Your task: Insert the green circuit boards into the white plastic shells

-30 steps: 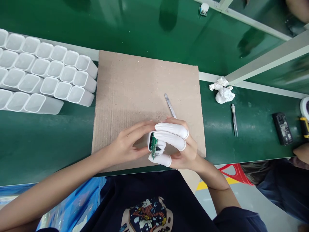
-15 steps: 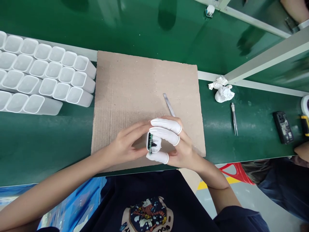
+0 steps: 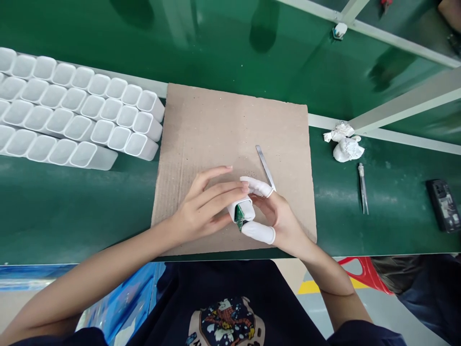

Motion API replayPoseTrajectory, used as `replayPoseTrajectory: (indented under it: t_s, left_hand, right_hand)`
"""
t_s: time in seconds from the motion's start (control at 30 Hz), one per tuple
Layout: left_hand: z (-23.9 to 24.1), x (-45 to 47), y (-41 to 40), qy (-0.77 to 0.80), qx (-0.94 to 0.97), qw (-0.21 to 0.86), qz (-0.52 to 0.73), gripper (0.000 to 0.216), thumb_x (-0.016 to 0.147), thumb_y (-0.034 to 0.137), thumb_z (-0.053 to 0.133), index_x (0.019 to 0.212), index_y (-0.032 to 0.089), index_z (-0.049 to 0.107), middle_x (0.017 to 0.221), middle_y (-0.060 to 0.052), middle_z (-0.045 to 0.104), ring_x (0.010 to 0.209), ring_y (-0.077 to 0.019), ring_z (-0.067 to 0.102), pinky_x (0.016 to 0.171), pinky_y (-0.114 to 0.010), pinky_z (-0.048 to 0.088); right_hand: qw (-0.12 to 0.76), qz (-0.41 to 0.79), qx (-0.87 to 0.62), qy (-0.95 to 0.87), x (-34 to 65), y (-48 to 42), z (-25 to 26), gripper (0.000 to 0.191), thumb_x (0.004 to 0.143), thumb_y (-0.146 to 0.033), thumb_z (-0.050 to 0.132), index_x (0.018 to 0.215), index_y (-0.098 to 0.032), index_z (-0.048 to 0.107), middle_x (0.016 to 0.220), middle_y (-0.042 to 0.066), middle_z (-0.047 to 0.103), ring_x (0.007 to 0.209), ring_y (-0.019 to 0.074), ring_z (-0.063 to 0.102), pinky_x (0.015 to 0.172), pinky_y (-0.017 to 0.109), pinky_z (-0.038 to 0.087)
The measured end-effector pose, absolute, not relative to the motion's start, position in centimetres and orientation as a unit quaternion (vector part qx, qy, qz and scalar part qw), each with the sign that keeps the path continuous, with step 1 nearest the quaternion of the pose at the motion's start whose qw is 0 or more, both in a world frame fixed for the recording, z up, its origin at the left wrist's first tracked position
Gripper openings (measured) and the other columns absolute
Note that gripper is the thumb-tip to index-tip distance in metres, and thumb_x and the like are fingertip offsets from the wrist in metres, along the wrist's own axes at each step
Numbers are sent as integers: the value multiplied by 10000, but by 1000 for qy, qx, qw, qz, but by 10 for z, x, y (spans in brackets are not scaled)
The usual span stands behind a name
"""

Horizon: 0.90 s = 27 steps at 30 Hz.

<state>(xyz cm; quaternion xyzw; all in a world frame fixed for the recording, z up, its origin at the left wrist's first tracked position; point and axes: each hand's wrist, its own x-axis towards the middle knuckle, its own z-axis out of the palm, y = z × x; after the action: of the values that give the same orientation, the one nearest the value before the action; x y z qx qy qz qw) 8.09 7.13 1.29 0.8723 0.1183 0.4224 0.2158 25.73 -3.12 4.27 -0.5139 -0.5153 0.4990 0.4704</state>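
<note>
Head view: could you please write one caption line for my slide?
Both hands, left and right, hold a white casing with a green board over cardboard, beside rows of casings.

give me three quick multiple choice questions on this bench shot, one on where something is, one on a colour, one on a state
1. Where does the loose tweezers lie?
A on the cardboard
B on the green bench right of the cardboard
C inside a casing

2. What colour is the board in the held white casing?
A green
B red
C yellow

3. How is that casing held?
A lying untouched
B by the left hand alone
C between the left hand and the right hand

Answers: 1 B, they rest on the green bench beyond the cardboard sheet. 2 A, a green edge shows. 3 C, fingers of both hands close on it.
</note>
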Motion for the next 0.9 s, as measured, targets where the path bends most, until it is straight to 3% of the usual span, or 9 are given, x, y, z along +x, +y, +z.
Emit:
replayPoseTrajectory:
  t_s: [0.2,0.5,0.67,0.9]
  left_hand:
    - [6,77,70,117,883,193,411,526,839,149,723,1337,225,571,1199,-76,745,1274,-306,584,929,-456,568]
    - [5,78,71,136,895,117,409,458,851,182,717,1290,237,600,1134,-63,766,1129,-296,663,791,-411,558]
    - [9,80,70,123,898,73,417,447,831,172,746,1257,154,615,1065,-101,780,1049,-292,687,761,-386,529]
    - [11,81,67,126,900,91,406,464,865,208,723,1305,160,586,1084,-110,772,1019,-277,696,769,-378,524]
  right_hand:
    - [487,500,-520,-493,255,-30,41,635,779,-334,835,1345,-242,562,1312,96,670,1146,218,686,1027,393,563]
    - [499,497,-519,-484,253,-28,35,594,800,-360,820,1338,-243,598,1318,80,678,1175,223,679,1047,405,561]
    - [490,518,-539,-448,252,-27,40,504,810,-377,808,1267,-252,640,1292,69,689,1193,236,665,1069,433,543]
    - [518,529,-525,-420,248,-22,37,475,775,-338,847,1199,-241,655,1191,55,723,1063,213,713,1011,414,583]
